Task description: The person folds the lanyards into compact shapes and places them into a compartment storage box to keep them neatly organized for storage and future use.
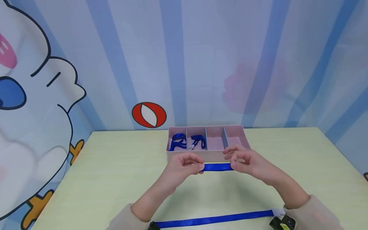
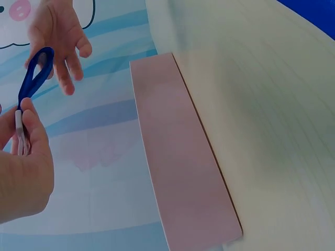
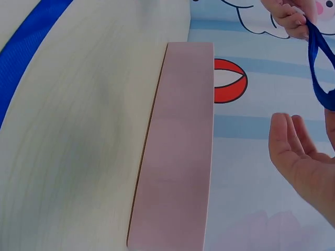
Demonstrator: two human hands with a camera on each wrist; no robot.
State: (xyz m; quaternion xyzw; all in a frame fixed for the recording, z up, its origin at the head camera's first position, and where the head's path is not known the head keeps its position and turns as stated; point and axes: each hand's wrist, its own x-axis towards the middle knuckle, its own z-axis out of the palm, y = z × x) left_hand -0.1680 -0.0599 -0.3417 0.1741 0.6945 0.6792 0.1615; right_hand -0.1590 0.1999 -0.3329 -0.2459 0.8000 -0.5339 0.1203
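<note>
A short blue lanyard [image 1: 217, 167] is stretched between the two hands, a little above the table, in front of the box. The left hand [image 1: 184, 167] pinches its end between thumb and fingers; in the left wrist view a silvery clip [image 2: 20, 130] shows in that grip. At the other end the loop runs to the thumb of the right hand [image 1: 248, 161]. In the right wrist view the other right fingers [image 3: 285, 133] are nearly straight and apart from the loop. Part of the loop's end is hidden at the thumb.
A pink box [image 1: 184, 156] with a row of compartments stands at the table's back edge. Coiled blue lanyards [image 1: 179, 141] and a shorter clipped lanyard [image 1: 198, 140] lie in its two left compartments. A long blue strap [image 1: 212, 220] lies flat near the front, below the forearms.
</note>
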